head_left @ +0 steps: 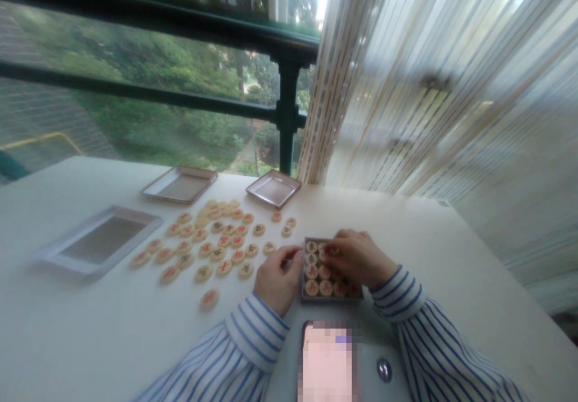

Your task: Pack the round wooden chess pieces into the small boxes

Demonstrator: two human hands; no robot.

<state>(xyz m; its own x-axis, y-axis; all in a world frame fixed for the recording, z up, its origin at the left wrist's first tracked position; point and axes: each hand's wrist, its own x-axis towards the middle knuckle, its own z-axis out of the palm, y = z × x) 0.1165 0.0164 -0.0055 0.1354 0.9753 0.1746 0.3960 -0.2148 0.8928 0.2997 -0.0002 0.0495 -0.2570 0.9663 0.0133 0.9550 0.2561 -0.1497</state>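
Observation:
A small square box (333, 299) holds rows of round wooden xiangqi pieces (326, 288), marked with red or dark characters. My left hand (276, 278) is at the box's left wall, its thumb and forefinger closed at the edge. Over the box's upper right reaches my right hand (361, 259), fingers pinched on a xiangqi piece (333, 250) just above the others. That hand hides part of the box's right side. Many loose xiangqi pieces (224, 268) lie spread on the white table to the left, some piled at the back.
A whitish tray (151, 221) lies at the far left, with a shallow lid (211, 177) behind it and a smaller square lid (295, 189) at the back. A phone (327, 366) and a shiny oval object (384, 369) lie in front. Beyond are a railing (289, 107) and string curtain (383, 89).

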